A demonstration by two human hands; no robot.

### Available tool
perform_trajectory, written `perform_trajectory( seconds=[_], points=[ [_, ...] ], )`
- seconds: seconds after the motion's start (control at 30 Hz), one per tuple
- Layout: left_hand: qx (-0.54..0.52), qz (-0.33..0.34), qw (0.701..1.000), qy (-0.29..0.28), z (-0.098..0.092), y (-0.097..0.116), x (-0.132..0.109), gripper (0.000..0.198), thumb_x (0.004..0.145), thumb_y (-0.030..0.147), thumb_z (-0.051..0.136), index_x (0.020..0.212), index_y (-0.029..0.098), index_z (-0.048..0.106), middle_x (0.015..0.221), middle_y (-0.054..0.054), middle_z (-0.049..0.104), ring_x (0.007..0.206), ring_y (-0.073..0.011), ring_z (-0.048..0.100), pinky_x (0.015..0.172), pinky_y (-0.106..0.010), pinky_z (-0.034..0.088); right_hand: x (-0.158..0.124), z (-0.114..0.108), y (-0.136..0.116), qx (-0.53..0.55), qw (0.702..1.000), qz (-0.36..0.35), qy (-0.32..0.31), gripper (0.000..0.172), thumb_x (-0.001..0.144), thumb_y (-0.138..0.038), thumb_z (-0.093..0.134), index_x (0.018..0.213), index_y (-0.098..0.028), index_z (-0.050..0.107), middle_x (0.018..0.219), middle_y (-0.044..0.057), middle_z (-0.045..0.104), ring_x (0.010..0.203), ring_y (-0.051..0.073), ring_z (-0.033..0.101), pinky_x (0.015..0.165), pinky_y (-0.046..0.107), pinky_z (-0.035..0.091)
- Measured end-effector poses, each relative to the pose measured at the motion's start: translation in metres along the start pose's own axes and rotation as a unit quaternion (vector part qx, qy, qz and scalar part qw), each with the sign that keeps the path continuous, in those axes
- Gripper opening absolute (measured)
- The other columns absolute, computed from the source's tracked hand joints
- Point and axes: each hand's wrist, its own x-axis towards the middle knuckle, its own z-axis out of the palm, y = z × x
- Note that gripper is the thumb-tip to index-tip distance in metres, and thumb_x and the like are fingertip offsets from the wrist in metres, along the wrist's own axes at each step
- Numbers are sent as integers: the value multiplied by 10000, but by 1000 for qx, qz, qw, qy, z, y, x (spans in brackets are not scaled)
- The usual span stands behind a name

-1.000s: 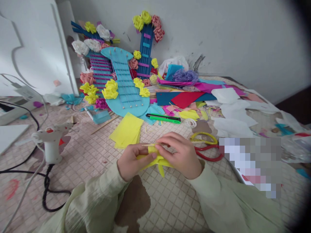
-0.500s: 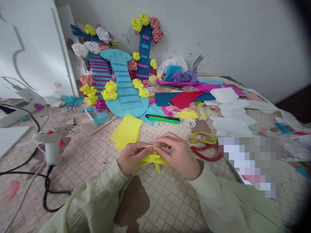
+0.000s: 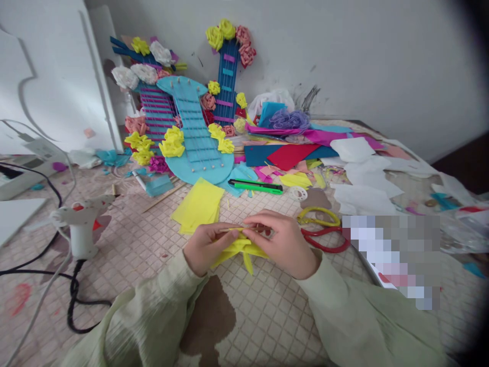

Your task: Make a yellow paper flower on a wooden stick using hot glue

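Observation:
Both my hands meet low in the middle of the view over the tiled tabletop. My left hand (image 3: 204, 248) and my right hand (image 3: 280, 243) pinch a folded piece of yellow paper (image 3: 240, 248) wrapped round a thin wooden stick (image 3: 229, 229). The stick lies level between my fingertips, and a yellow tail of paper hangs down under them. A stack of yellow paper sheets (image 3: 198, 205) lies just beyond my left hand.
A white glue gun (image 3: 82, 224) stands at the left with black cables. Red and yellow scissors (image 3: 323, 229) lie by my right hand, a green utility knife (image 3: 257, 186) behind. Blue guitar-shaped crafts with paper flowers (image 3: 194, 132) lean on the wall. Coloured sheets and white paper (image 3: 367, 171) cover the right side.
My hands have stayed in place; the fingers have shifted slightly on the stick and the yellow paper has turned a little round it.

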Motion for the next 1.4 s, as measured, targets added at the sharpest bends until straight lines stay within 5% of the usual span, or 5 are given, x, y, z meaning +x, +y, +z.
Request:
perform_trajectory(
  seconds=[0.23, 0.7, 0.97, 1.4],
  points=[
    [-5, -4, 1000, 6, -2, -2, -1, 233, 688, 272, 573, 850, 121, 645, 817, -67, 686, 769, -176, 628, 693, -255, 500, 1, -6, 2, 2, 998, -1, -59, 159, 772, -224, 493, 867, -185, 615, 768, 3, 628, 620, 81, 540, 564, 193, 422],
    [80, 17, 995, 55, -1, -2, -3, 240, 682, 288, 568, 855, 128, 614, 856, -67, 665, 758, -174, 629, 667, -252, 516, 2, -1, 3, -8, 1000, -1, 0, 104, 706, -178, 571, 800, -176, 615, 737, 9, 619, 695, 112, 555, 633, 224, 436],
    [87, 35, 994, 60, -3, -3, -3, 245, 697, 283, 554, 875, 122, 600, 889, -85, 651, 781, -181, 623, 699, -277, 512, 3, -5, 7, -23, 996, -29, -84, 169, 791, -210, 467, 834, -188, 630, 747, 20, 614, 699, 122, 543, 625, 246, 422],
    [168, 89, 974, 120, -5, -2, -5, 294, 653, 269, 605, 918, 151, 558, 910, -68, 644, 791, -184, 617, 728, -301, 505, 3, -2, 6, -47, 998, -51, 0, 143, 776, -187, 481, 806, -180, 621, 778, 30, 599, 764, 139, 525, 701, 269, 424]
  ],
)
